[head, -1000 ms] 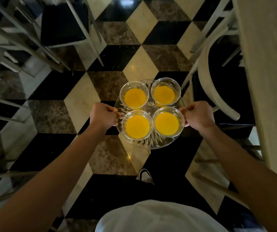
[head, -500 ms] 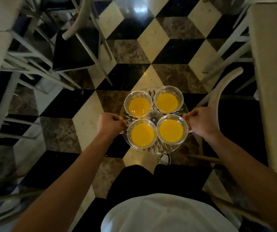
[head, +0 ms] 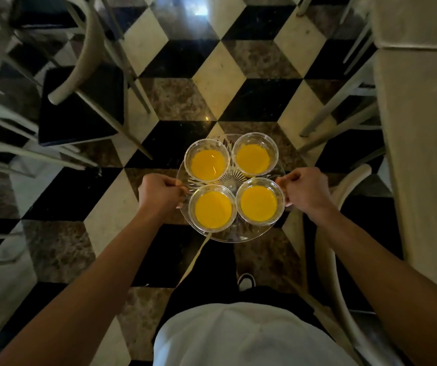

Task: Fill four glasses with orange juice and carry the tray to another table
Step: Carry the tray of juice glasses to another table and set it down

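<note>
A round cut-glass tray hangs in the air in front of me, above the chequered floor. Four glasses stand on it, each holding orange juice: far left, far right, near left, near right. My left hand grips the tray's left edge with curled fingers. On the opposite edge, my right hand grips the tray the same way. The tray looks level.
A pale table runs along the right side, with a light chair back curving just under my right arm. Chairs with dark seats crowd the left. A corridor of black, cream and brown floor tiles runs ahead between them.
I have walked forward with the tray: floor tiles and chairs have slid toward me, and the left chairs and right table are closer. Both hands keep the same grip.
</note>
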The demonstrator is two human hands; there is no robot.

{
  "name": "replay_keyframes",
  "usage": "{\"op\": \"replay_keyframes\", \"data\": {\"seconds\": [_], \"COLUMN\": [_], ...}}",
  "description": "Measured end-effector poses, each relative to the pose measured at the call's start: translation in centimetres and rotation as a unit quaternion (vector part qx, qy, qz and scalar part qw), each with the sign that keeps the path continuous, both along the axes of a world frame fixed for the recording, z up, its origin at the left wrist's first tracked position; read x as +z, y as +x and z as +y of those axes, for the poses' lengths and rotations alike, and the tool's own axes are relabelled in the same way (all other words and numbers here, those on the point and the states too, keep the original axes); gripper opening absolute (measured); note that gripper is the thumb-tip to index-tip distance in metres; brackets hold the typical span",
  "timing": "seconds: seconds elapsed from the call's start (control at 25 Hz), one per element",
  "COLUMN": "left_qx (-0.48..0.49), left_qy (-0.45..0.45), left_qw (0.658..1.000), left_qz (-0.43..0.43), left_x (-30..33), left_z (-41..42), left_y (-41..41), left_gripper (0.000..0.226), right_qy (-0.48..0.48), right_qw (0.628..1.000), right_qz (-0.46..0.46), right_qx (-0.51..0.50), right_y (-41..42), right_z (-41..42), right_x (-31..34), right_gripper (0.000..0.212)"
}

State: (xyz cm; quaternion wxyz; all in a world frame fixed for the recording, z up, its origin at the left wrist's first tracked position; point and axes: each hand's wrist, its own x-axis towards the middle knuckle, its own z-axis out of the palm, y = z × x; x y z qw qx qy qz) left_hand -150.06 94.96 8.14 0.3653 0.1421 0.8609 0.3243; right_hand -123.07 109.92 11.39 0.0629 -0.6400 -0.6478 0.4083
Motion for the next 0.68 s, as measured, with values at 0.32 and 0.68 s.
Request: {"op": "replay_keyframes", "data": {"seconds": [0.32,0.68], "left_qx": [-0.045,-0.050], "left_qy": [0.007,-0.006], "left_qw": [0.999,0.998], "left_qz": [0.027,0.034], "left_x": [0.7,2.2], "left_z": [11.8,23.9], "left_y": [-7.5,-13.1], "left_gripper": [0.018,0.017], "right_qy": [-0.001,-0.004], "right_qw": [0.999,0.998], "right_qz": [0.003,0.007], "right_qx": [-0.044,-0.060], "right_y": [-6.9,-12.4], "right_z": [10.2,21.1], "right_x": [0.1,-0.4], "right_gripper": [0.016,0.016]}}
